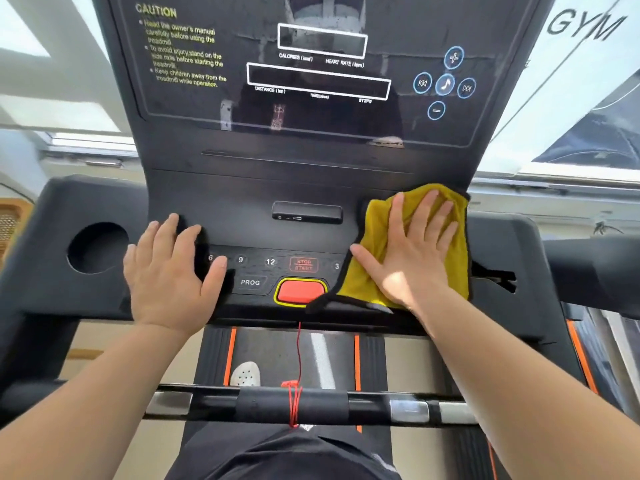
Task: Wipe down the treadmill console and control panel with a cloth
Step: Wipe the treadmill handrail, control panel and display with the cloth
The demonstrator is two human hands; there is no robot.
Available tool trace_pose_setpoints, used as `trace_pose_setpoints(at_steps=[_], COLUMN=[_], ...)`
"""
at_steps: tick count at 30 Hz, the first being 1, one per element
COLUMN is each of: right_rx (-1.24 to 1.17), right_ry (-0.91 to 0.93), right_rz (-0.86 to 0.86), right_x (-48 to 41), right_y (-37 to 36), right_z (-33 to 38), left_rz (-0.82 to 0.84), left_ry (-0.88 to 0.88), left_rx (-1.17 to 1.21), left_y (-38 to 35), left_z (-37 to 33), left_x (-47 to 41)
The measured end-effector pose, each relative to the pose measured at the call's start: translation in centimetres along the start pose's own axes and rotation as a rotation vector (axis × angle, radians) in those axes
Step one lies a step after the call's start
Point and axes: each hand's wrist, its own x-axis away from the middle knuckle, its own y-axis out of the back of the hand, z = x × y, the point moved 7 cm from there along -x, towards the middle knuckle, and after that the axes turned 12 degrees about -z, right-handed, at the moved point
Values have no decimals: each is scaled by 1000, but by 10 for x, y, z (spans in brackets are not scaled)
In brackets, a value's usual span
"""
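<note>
Head view: right hand (412, 251), fingers flat and spread, presses yellow cloth (372, 268) onto control panel (270, 262), right of red safety key (300, 291). Left hand (169, 271), released grip, flat on panel, likely bracing. Console (311, 98) above.

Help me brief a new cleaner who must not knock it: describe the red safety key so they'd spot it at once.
Find the black console, then its button row between the left hand and the right hand. Directly below the STOP/START button sits the safety key: the only solid red block, ringed in yellow, with a red cord hanging below it.
</note>
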Motion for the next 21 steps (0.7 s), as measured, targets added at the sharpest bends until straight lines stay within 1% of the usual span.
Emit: trace_pose_setpoints(at_steps=[2, 6, 8, 10, 12, 16, 17, 18, 19, 20, 21], right_rx=[3, -136, -160, -141, -101, -34, -21, -14, -17, -31, -55], right_ry=[106, 444, 575, 652, 625, 307, 270, 271, 314, 397, 517], right_rz=[0, -38, -54, -36, -13, -45, -53, -52, -42, -27, -22], right_x=[4, 49, 74, 87, 80, 26, 16, 11, 10, 14, 22], right_y=[-1, 2, 0, -5, -9, -4, -3, -2, -3, -3, -4], right_z=[15, 37, 33, 18, -2, -21, -16, -6, 4, 14, 21], left_rz=[-9, -28, -32, -43, -51, -64, -64, -64, -63, -62, -61], left_ry=[-11, -9, -8, -19, -23, -24, -27, -30, -31, -31, -30], left_rx=[-4, 5, 2, 4, 10, 12, 11, 10, 9, 8, 8], left_y=[0, 2, 2, 3, 3, 4, 3, 3, 3, 3, 3], left_z=[-1, -1, -1, -2, -3, -1, -1, -2, -2, -2, -2], left_x=[0, 0, 0, 0, 0, 0, 0, 0, 0, 0, 0])
